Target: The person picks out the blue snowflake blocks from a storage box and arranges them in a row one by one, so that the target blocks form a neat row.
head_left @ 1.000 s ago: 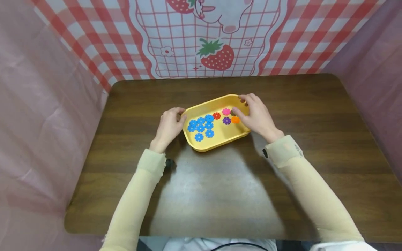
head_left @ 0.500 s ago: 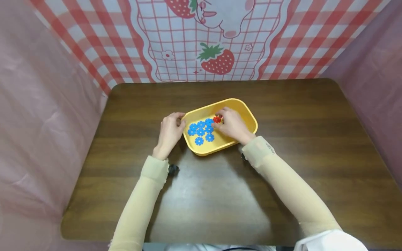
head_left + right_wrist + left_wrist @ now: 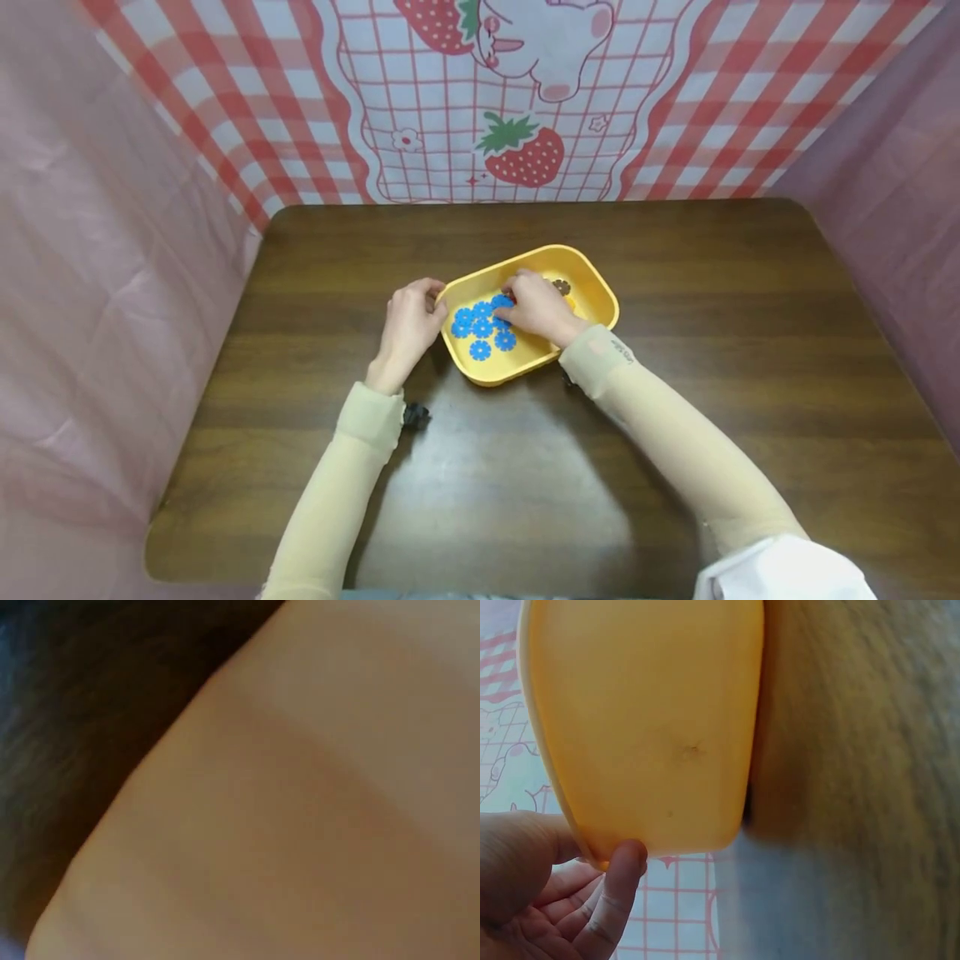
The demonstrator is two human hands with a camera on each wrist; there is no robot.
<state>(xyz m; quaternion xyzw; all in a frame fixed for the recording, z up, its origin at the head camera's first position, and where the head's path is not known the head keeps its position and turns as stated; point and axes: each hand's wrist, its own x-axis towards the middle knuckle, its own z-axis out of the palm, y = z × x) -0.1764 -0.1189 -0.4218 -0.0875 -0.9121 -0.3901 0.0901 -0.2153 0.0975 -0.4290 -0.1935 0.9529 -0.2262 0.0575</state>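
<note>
the tray (image 3: 590,293) sits askew on the wooden surface (image 3: 300,383), its right end lying farther from the person. the blue discs (image 3: 480,350) lie toward its left end, bunched, some overlapping. a brown disc (image 3: 561,287) and part of an orange disc (image 3: 571,303) show on the far side of the right hand (image 3: 540,307).

the left hand (image 3: 408,321) grips the tray at its left end; in the left wrist view the rim runs between its fingers (image 3: 615,900), closed on the corner. the right hand reaches in over the near rim, fingers bent down at the far right of the blue bunch. whether they pinch a disc or only touch one i cannot tell — the hand covers the spot, and the right wrist view is just blurred skin.

the discs look like thin, light plastic, fairly stiff and probably a bit slippery against the smooth tray floor. lying flat, they give little to lift by, so the notched edge seems the best hold, thumb and finger on opposite sides. overlapping ones could hook on each other. the tray looks light and slightly springy — the rim, near a corner, is the sensible hold.
</note>
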